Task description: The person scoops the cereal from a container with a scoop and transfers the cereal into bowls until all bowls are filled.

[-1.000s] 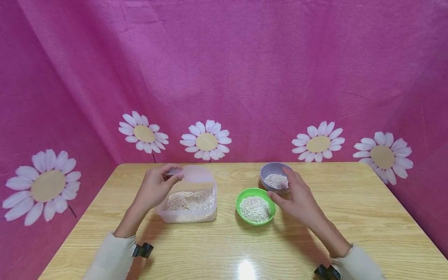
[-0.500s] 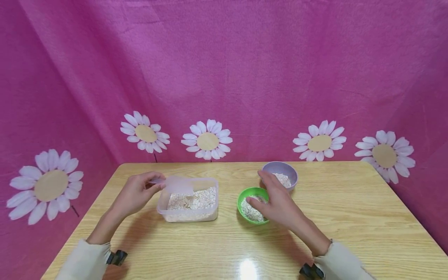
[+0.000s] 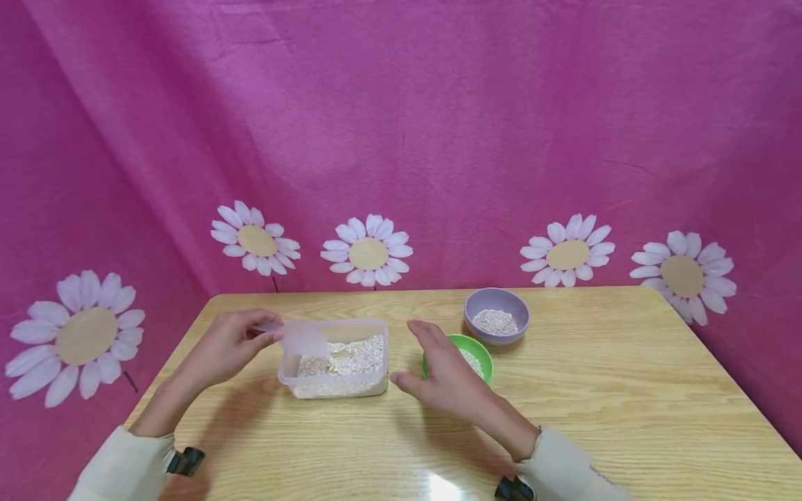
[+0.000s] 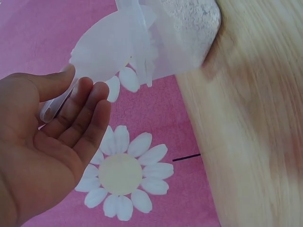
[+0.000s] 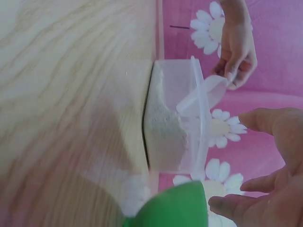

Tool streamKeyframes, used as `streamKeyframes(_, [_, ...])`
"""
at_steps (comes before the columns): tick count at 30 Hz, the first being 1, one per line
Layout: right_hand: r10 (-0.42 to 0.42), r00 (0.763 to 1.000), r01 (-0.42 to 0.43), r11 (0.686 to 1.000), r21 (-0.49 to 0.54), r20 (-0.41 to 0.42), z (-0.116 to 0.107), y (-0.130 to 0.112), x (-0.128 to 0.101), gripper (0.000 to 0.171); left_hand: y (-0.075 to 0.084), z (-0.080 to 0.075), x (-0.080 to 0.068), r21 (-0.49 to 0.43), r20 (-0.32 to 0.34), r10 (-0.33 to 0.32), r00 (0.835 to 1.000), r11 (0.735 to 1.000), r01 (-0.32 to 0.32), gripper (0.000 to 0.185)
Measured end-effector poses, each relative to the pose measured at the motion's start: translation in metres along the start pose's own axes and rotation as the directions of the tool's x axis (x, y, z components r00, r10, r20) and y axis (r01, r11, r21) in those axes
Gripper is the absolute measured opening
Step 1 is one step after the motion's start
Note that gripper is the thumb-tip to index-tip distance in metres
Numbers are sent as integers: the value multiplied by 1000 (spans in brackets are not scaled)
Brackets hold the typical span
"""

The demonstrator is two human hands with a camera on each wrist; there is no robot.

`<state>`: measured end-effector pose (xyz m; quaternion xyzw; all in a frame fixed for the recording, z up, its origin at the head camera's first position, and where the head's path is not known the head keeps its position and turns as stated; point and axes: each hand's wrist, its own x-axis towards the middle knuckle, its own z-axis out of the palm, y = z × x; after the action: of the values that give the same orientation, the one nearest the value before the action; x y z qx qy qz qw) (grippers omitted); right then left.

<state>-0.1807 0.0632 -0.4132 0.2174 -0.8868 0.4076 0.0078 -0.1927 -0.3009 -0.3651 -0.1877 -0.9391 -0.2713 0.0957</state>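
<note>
My left hand (image 3: 225, 348) pinches the handle of a translucent plastic scoop (image 3: 305, 339) between thumb and fingers. The scoop's broad head overlaps the left end of a clear plastic container (image 3: 341, 391), which holds pale oat-like flakes (image 3: 362, 353). In the left wrist view, the end of the scoop's handle (image 4: 49, 112) shows under the thumb. My right hand (image 3: 451, 379) holds nothing; its fingers are spread and it hovers in front of a green bowl (image 3: 488, 362), hiding much of it. Flakes also fill part of that bowl.
Behind the green bowl, a purple bowl (image 3: 512, 338) with flakes in it stands near the table's far edge. All of this sits on a wooden table (image 3: 626, 390). A pink curtain (image 3: 401, 125) with daisies hangs behind.
My right hand has moved left from beside the purple bowl, across the green bowl, toward the container. My left hand has drawn the scoop leftward and lower over the container.
</note>
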Motion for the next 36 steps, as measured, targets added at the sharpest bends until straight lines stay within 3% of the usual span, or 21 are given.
streamKeyframes(10, [-38, 999, 36, 998, 54, 32, 29, -8, 6, 91, -1, -5, 3, 25, 75, 41, 996, 999, -43, 8])
streamKeyframes(18, [-12, 999, 9, 997, 81, 43, 44, -4, 8, 95, -4, -1, 1, -2, 138, 42, 990, 999, -43, 9])
streamKeyframes(28, [-30, 998, 24, 993, 116, 57, 53, 1, 12, 94, 0, 17, -1, -98, 197, 37, 980, 995, -18, 10])
streamKeyframes(36, [-52, 998, 44, 988, 150, 47, 56, 2, 13, 85, 6, 38, 1, -180, 198, 26, 980, 984, 11, 12])
